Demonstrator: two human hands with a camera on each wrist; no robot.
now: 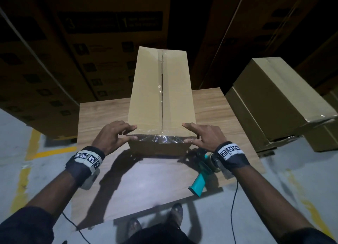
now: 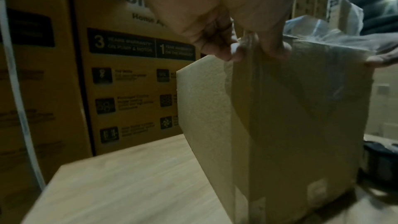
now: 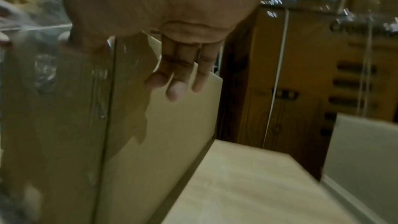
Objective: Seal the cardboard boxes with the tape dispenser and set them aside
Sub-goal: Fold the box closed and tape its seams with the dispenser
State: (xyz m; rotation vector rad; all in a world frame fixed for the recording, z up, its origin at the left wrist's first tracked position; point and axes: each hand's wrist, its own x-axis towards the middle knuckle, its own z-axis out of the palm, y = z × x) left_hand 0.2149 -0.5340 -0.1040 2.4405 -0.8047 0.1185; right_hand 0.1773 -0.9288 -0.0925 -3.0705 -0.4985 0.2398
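A long plain cardboard box (image 1: 161, 97) lies lengthwise on the wooden table (image 1: 146, 181), its top flaps closed with a dark seam down the middle. Crinkled clear tape (image 1: 164, 138) runs over its near top edge. My left hand (image 1: 132, 132) grips the near left corner, index on top, thumb on the front face, the other fingers (image 2: 226, 52) curled against the side. My right hand (image 1: 186, 133) presses the near right corner with straight fingers (image 3: 175, 89) flat along the side. The teal-handled tape dispenser (image 1: 199, 181) lies on the table under my right wrist.
Two sealed plain boxes (image 1: 274, 101) are stacked just right of the table. Tall printed appliance cartons (image 1: 109, 33) stand close behind it and to the left. Beyond the table is grey floor with yellow lines (image 1: 33, 145). Cables (image 1: 234, 207) hang from both wrists.
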